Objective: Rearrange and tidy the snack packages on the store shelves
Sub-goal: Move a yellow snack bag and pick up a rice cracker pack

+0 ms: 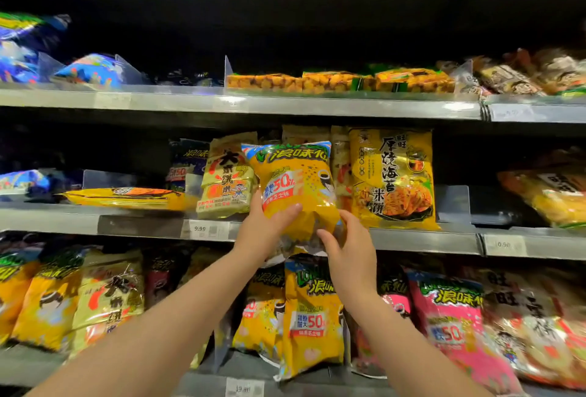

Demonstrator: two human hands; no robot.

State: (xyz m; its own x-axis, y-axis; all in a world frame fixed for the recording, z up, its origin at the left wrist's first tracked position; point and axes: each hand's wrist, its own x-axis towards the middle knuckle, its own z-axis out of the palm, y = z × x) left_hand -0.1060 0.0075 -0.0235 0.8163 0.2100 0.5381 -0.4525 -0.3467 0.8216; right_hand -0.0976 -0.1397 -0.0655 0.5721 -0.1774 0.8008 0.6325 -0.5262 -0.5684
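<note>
Placing step: yellow snack bag (pixel 295 187) gripped by left hand (pixel 263 231) and right hand (pixel 345 247) before middle shelf (pixel 421 239); next, probably sliding in upright.

This is a shop's snack aisle. Metal shelves (pixel 285 106) run across the frame in tiers, stocked with bright snack bags (pixel 393 174) split by clear dividers (pixel 227 71). Price tags (pixel 203 229) sit on the shelf edges; one at centre seemingly reads 9.99.
</note>
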